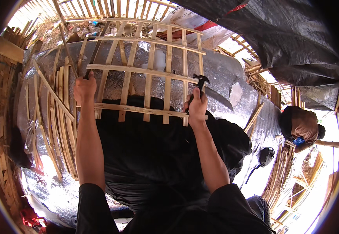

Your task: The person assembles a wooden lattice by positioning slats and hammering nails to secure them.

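A lattice panel of bamboo slats (138,70) lies across a silver foil-covered sheet (224,70) and a black cloth (146,148). My left hand (84,88) is closed on the left end of the panel, near a thin dark stick. My right hand (196,104) grips the handle of a black claw hammer (200,82), its head raised just above the right edge of the lattice. A dark curved blade (218,97) lies just right of that hand.
Loose bamboo strips (60,117) are stacked at the left on the foil. Another person in a brown shirt (300,126) crouches at the right among more bamboo pieces (280,171). A black tarp (286,35) hangs overhead at the upper right.
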The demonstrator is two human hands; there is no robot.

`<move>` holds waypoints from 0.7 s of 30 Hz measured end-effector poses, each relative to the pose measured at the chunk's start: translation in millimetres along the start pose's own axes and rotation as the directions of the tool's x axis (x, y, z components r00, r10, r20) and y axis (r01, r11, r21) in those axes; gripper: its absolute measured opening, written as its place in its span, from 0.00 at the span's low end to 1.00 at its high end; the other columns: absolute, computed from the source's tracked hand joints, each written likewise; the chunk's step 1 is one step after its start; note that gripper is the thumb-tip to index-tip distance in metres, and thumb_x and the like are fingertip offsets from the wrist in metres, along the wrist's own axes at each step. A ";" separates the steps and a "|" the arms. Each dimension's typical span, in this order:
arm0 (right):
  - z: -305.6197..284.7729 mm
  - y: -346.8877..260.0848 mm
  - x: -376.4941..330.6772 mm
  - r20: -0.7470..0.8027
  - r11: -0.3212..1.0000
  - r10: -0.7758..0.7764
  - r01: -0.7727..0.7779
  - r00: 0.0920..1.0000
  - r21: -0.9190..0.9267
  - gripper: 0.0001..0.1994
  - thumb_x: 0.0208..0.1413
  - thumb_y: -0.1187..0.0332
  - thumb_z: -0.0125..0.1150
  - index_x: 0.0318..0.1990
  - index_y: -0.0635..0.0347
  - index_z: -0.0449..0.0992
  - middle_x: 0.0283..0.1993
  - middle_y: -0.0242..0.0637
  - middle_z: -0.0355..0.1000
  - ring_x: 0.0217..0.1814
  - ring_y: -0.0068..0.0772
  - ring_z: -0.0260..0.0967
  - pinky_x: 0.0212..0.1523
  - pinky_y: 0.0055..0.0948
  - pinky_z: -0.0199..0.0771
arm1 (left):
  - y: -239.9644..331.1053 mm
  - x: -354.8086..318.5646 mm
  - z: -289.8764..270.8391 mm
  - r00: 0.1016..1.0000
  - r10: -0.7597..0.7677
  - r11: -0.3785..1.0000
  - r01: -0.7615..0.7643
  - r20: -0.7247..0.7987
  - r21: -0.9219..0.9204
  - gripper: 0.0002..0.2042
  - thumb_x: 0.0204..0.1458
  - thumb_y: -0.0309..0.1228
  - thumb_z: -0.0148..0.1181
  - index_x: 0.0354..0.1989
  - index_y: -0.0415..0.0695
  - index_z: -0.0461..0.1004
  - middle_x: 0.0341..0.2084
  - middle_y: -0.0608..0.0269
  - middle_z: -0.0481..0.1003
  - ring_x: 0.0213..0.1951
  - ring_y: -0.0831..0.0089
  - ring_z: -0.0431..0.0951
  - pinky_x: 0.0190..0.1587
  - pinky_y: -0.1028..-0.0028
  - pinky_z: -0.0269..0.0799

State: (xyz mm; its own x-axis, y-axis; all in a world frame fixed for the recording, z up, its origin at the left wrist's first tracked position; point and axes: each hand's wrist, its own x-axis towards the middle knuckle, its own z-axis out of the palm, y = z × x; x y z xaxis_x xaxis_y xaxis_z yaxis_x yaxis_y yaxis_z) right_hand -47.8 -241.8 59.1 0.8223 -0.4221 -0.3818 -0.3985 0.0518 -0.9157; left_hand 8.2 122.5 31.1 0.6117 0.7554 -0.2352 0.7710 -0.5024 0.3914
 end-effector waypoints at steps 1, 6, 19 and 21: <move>-0.5 -4.6 -3.1 -0.049 0.999 -0.011 0.013 0.999 0.034 0.15 0.73 0.54 0.45 0.43 0.58 0.61 0.23 0.30 0.61 0.14 0.24 0.62 0.13 0.28 0.65 | 0.4 -2.3 -3.0 1.000 0.010 1.000 -0.010 -0.014 -0.005 0.27 0.56 0.56 0.60 0.52 0.46 0.81 0.48 0.48 0.81 0.54 0.50 0.80 0.55 0.54 0.76; -23.6 34.1 30.2 -0.046 0.856 -0.254 0.202 0.966 -0.475 0.14 0.73 0.58 0.46 0.43 0.61 0.65 0.25 0.31 0.64 0.15 0.24 0.64 0.13 0.28 0.63 | 3.1 -2.7 5.1 0.998 0.057 0.998 -0.057 0.004 -0.004 0.24 0.57 0.54 0.61 0.51 0.48 0.82 0.47 0.48 0.82 0.53 0.50 0.80 0.54 0.54 0.76; -18.2 -23.5 18.5 0.108 0.673 -0.403 0.374 0.909 -0.638 0.20 0.68 0.55 0.51 0.48 0.69 0.70 0.37 0.65 0.76 0.42 0.75 0.74 0.42 0.61 0.73 | -5.9 -5.8 -3.8 0.997 0.039 0.999 -0.036 -0.068 0.038 0.24 0.57 0.54 0.61 0.49 0.47 0.83 0.47 0.48 0.81 0.53 0.49 0.80 0.56 0.55 0.75; -21.3 -6.6 21.2 0.201 0.478 -0.423 0.406 0.884 -0.778 0.20 0.69 0.55 0.51 0.47 0.69 0.71 0.36 0.63 0.76 0.41 0.71 0.75 0.42 0.57 0.74 | -0.4 -7.0 -3.1 0.997 0.044 0.999 -0.042 -0.071 0.034 0.24 0.57 0.54 0.61 0.49 0.46 0.83 0.47 0.48 0.81 0.53 0.48 0.80 0.56 0.55 0.75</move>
State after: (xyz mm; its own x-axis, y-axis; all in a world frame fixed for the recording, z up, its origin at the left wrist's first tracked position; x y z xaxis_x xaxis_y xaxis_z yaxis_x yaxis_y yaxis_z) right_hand -36.4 -270.4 59.7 0.9768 -0.2126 0.0243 -0.1730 -0.8512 -0.4954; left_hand 3.0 118.7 35.3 0.6308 0.7605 -0.1541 0.7504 -0.5473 0.3706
